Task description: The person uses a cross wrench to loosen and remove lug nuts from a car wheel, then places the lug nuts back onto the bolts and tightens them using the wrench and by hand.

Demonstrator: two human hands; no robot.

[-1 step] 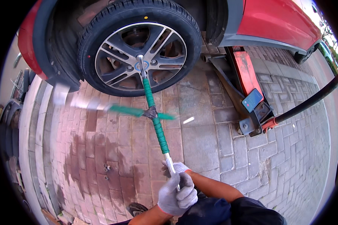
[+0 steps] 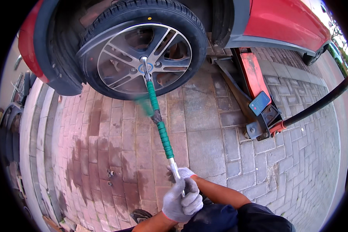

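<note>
Hands (image 2: 183, 200) above outdoor brick pavement (image 2: 205, 154)

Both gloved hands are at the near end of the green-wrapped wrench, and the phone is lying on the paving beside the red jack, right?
Not quite: the head view shows the phone on the red jack, not the paving. The left hand and right hand are at the near end of the wrench.
</note>
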